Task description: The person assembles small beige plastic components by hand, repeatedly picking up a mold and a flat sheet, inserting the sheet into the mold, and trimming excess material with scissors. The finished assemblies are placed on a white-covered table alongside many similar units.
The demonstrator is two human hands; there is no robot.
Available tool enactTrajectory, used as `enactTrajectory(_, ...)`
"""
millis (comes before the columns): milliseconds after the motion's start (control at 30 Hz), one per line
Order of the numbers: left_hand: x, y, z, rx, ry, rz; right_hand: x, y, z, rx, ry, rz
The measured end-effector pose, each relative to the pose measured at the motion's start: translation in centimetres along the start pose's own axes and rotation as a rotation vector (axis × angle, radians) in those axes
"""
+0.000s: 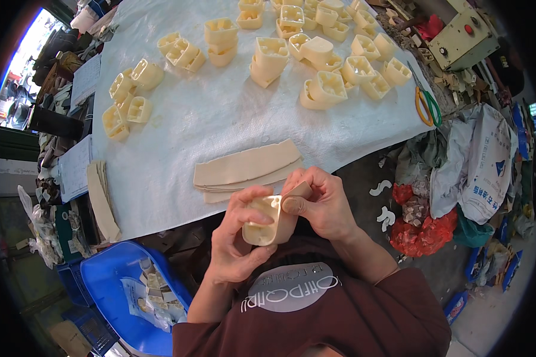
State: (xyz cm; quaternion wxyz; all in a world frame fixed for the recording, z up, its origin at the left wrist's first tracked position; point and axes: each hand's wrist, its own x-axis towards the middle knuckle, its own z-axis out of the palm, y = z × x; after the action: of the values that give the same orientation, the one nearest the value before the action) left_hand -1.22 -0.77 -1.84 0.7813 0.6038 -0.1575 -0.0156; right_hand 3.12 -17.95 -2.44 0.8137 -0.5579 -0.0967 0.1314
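My left hand [227,247] is wrapped around a hollow cream plastic block heel [257,233], its open ribbed side turned up. A beige leather-like strip [301,191] lies along the heel's right side. Thumb and fingers of my right hand [329,205] pinch the strip's upper end, right beside the heel's far corner. Just beyond my hands, a stack of similar beige strips [244,169] rests on the white-covered table [178,125]. More strips [103,202] lie at its left edge.
Many cream heels [272,56] stand in groups across the table's far half. Orange-and-green-handled scissors [427,107] lie at the right edge. A blue tub [119,297] with scraps stands at lower left; bags [482,163] fill the right side. A control box [463,40] sits far right.
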Motion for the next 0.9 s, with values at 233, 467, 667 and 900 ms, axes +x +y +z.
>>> enactTrajectory(233, 0.1, -0.3, 2.7, 0.314, 0.375, -0.265, 0.0, -0.1, 1.0, -0.022, 0.080, -0.109)
enactTrajectory(467, 0.6, 0.7, 2.8, 0.084, 0.343, -0.125, -0.4, -0.9, 0.6, 0.044, -0.102, -0.045)
enactTrajectory(667, 0.5, -0.4, 1.5, 0.373, 0.160, 0.001, -0.6, -1.4, 1.0, 0.086, -0.139, -0.043)
enactTrajectory(900, 0.9, -0.8, 2.0, 0.452, 0.209, 0.123, -1.0, -0.6, 1.2, 0.031, -0.108, -0.042)
